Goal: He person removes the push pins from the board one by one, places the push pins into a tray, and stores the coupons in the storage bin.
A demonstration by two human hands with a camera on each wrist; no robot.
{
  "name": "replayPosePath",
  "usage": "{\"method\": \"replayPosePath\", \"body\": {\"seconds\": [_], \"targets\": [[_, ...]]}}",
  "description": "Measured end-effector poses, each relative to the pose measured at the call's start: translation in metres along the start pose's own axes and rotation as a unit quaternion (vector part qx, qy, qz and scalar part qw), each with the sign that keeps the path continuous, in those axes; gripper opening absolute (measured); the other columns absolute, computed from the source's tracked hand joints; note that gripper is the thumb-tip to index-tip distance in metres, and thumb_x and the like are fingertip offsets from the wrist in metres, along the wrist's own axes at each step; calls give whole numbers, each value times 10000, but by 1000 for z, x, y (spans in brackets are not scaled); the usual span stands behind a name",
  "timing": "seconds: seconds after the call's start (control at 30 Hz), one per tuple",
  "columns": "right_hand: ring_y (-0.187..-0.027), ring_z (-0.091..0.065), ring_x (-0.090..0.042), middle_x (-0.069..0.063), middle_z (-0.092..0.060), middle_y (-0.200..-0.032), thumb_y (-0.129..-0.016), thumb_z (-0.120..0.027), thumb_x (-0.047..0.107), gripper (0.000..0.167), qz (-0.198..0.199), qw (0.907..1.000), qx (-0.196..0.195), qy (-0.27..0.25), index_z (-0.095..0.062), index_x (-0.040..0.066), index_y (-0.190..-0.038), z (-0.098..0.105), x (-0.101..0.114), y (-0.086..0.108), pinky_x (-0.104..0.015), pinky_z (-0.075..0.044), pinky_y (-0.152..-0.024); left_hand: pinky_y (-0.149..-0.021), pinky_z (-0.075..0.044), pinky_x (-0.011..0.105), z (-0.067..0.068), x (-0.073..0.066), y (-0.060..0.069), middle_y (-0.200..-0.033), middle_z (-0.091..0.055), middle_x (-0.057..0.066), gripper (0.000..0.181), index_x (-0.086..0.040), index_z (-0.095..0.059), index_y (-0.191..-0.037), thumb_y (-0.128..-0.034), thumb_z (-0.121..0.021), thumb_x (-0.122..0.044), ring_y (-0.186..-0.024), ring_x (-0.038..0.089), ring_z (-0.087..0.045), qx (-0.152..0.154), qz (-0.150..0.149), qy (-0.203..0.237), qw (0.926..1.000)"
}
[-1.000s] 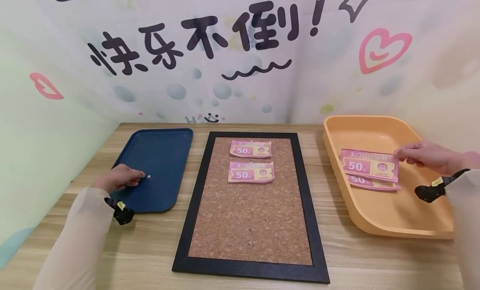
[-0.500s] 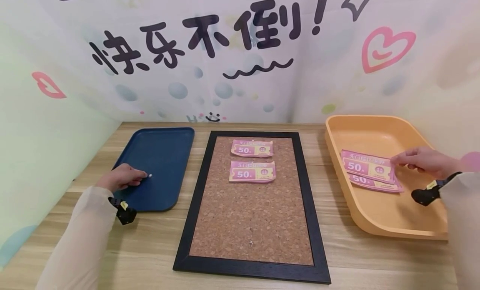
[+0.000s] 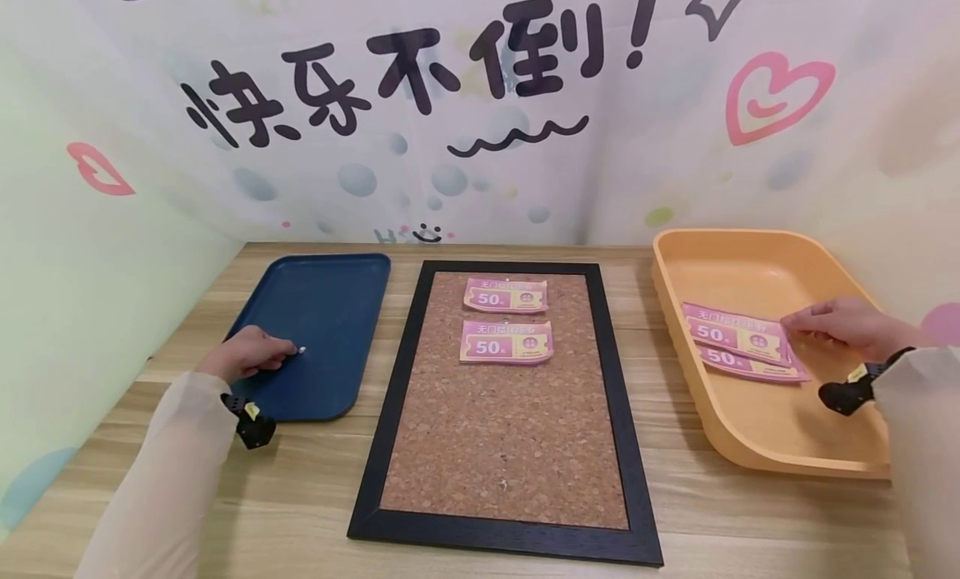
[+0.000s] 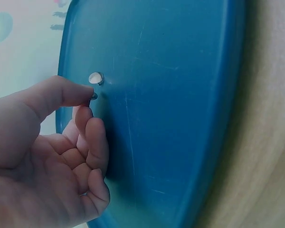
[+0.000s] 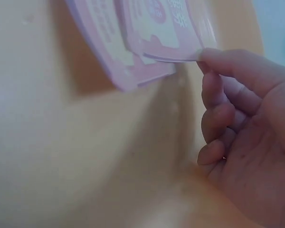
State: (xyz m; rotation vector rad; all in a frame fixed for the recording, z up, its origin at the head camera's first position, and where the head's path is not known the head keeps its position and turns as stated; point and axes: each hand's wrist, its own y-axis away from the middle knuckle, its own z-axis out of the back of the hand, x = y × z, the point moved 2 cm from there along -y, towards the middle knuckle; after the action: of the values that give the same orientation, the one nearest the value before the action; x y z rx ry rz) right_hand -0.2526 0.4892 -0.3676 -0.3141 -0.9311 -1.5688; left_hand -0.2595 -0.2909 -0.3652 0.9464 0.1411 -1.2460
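Over the blue tray (image 3: 330,312), my left hand (image 3: 251,354) pinches a small metal thumbtack (image 4: 93,96) between thumb and forefinger. A second thumbtack (image 4: 96,78) with a round shiny head lies on the tray just beyond the fingertips. At the right, my right hand (image 3: 843,325) pinches the corner of a pink and yellow paper coupon (image 3: 727,327) inside the orange bin (image 3: 832,433). Beneath it lies another coupon (image 3: 753,368), partly covered. Two more coupons, an upper one (image 3: 505,296) and a lower one (image 3: 506,343), are on the cork board (image 3: 502,437).
The cork board's black frame (image 3: 510,539) stands between tray and bin on the wooden table (image 3: 300,504). Behind the table hangs a printed white cloth (image 3: 420,171). A small shiny spot (image 3: 503,484) shows low on the cork.
The right hand has lowered the held coupon slightly and shifted a little left. My left hand has moved slightly closer to the thumbtack on the tray. The view has shifted slightly.
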Motion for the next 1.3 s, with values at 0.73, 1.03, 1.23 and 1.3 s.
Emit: {"method": "replayPosePath", "body": {"seconds": [0.73,1.03,1.23,1.3], "targets": [[-764,-446,-186,-96,-576,-923,-933,-521,308,375,904,9878,-587,1127,-645,-16,-1076,5,46,13,-274,-395,-628,-543,-325,275,9,-2,0,-561,-469,-41,320,-126,-546,-595,-887,-507,-253,-511,120,-401,-161,-525,-130,9984],[-779,-527,-160,-118,-621,-973,-912,-563,289,409,1544,9763,-744,1319,-579,-36,-1160,-11,101,18,-268,-448,-666,-755,-395,382,-1,-38,22,-764,-560,57,306,39,-616,-867,-936,-487,-230,-822,243,-501,-464,-1393,-625,9872],[-778,-559,-155,-87,-636,-982,-892,-601,258,336,1797,9720,-679,1350,-616,19,-1127,-30,133,25,-253,-469,-666,-701,-427,368,-16,-63,30,-1045,-575,207,338,85,-590,-1073,-927,-517,-211,-791,265,-534,-623,-1806,-705,9791],[-804,-561,-166,-74,-635,-1001,-895,-597,261,323,1845,9708,-573,1419,-618,36,-1126,-37,142,27,-260,-469,-684,-692,-440,364,-22,-71,31,-1052,-575,217,331,83,-588,-1074,-921,-529,-206,-810,271,-554,-652,-1909,-719,9768]]}}
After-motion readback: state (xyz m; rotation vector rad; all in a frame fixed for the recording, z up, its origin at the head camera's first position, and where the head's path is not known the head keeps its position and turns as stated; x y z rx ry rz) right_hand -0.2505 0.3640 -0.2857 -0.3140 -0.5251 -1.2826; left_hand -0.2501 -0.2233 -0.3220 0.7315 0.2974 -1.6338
